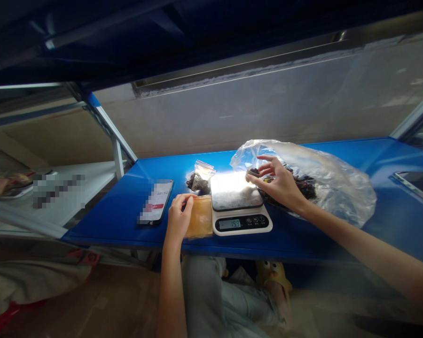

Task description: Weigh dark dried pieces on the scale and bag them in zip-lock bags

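Observation:
A white digital kitchen scale (239, 220) stands on the blue table (338, 234), its display lit and its steel plate glaring. My right hand (280, 183) reaches past the scale's far right corner, pinching a small dark piece at the mouth of a large clear plastic bag (334, 183) that holds dark dried bits. My left hand (179, 218) grips the top edge of a small amber zip bag (200, 218) lying left of the scale. Behind it sits a small clear bag (200, 177) with dark contents.
A phone (155, 202) lies screen-up left of my left hand. A second dark device (418, 185) rests at the table's right end. White shelf posts (118, 157) rise at the left. My knees and a yellow slipper (273, 274) show under the table edge.

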A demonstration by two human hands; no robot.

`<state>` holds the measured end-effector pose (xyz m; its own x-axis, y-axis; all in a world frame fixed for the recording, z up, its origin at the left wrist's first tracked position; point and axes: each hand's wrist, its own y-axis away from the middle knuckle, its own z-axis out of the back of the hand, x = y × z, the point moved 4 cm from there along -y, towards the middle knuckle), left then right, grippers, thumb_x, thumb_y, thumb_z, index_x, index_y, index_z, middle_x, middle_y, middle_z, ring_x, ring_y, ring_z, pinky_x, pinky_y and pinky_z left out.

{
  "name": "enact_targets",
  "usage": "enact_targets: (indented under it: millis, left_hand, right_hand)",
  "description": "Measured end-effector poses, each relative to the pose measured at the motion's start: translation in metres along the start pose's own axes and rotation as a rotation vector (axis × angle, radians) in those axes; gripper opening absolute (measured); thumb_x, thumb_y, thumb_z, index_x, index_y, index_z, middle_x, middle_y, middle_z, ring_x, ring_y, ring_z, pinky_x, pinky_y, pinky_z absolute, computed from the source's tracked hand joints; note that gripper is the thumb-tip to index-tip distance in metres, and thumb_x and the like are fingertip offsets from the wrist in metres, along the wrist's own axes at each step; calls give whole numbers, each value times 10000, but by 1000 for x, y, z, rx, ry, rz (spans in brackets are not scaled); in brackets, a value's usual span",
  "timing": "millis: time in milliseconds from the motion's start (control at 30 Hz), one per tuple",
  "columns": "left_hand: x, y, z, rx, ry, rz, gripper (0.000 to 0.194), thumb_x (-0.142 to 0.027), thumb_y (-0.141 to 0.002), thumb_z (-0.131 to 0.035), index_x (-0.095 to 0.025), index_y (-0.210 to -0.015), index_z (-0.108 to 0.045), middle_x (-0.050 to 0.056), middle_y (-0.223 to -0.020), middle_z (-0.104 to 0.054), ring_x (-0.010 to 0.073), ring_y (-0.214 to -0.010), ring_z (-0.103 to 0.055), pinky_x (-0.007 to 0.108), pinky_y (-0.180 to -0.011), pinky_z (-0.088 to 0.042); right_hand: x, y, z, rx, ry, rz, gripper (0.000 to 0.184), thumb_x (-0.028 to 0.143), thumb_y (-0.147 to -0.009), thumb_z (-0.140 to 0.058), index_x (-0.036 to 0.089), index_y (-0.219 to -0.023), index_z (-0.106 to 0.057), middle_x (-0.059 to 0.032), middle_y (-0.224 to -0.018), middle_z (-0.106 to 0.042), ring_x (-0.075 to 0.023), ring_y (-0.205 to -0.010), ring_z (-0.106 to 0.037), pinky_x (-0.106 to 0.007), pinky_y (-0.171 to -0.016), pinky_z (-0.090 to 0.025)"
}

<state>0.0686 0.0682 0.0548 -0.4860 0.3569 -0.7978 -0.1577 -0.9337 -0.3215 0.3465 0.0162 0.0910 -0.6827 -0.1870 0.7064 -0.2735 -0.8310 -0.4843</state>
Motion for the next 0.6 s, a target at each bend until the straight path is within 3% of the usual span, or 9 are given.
enact_targets:
  millis: [133,300,433,600]
  left_hand:
    - [-1,0,0,-2,-4,5,252,-333,-869,-441,-212,-855,-661,44,-972,-665,204,-987,-594,319,-883,-448]
    - [2,0,0,1,-16,8,258,-347,-876,-438,-213,-863,-657,46,-980,-669,207,-980,-597,327,-884,-447]
    - [3,0,-1,8,-26,3,258,-356,-875,-437,-215,-872,-653,46,-986,-668,211,-983,-595,336,-888,-440]
    - [2,0,-1,5,-30,5,256,-355,-869,-436,-214,-868,-650,52,-981,-673,218,-991,-593,343,-890,-439]
  right_hand:
    - [1,0,1,-22,57,16,631,556,-729,-650,176,-1215,-519,-89,-899,-678,-243,-764,-672,-399,-682,-546]
    - [12,0,0,-66,23,204,533,413,-754,-662,219,-1221,-495,-71,-939,-684,-241,-864,-671,-425,-829,-521]
    - [20,3,-11,11,-45,294,533,357,-771,-655,231,-1252,-464,-81,-1010,-699,-244,-947,-669,-426,-884,-498]
    - [22,7,-23,164,83,372,541,345,-807,-617,259,-1305,-423,-55,-1039,-715,-250,-968,-668,-484,-964,-411]
